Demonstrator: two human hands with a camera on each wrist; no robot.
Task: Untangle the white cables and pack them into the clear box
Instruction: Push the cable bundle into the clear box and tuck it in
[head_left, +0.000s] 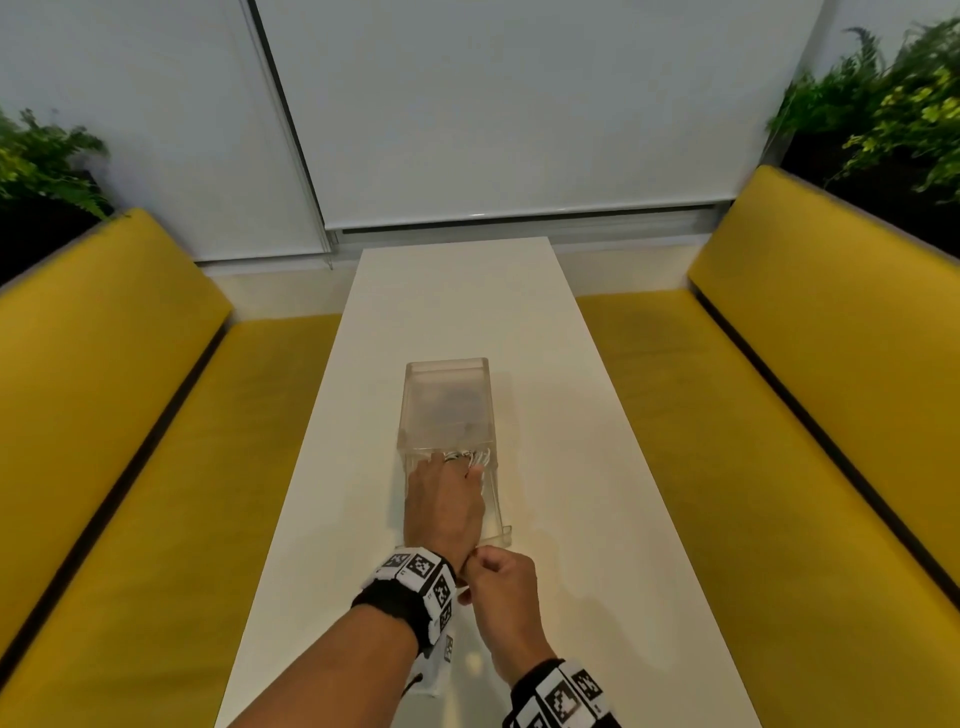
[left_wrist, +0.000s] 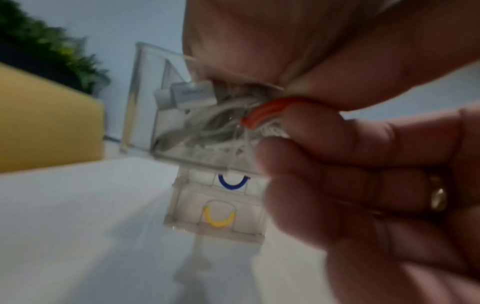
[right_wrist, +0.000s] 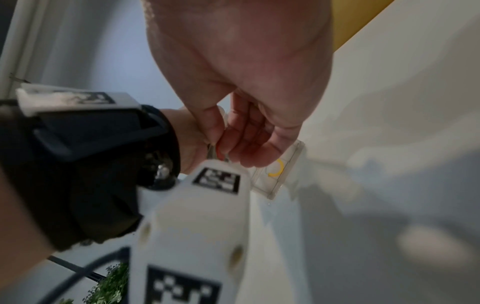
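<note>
Left hand (head_left: 442, 506) clutches white cables (left_wrist: 221, 121) inside the clear box (head_left: 447, 410); right hand (head_left: 501, 584) pinches something red

A long white table (head_left: 467, 322) sits between two yellow benches (head_left: 119, 415) (head_left: 810, 395). Green plants (head_left: 41, 156) (head_left: 883, 98) grow behind each bench. White blinds (head_left: 493, 104) hang at the far end.
</note>
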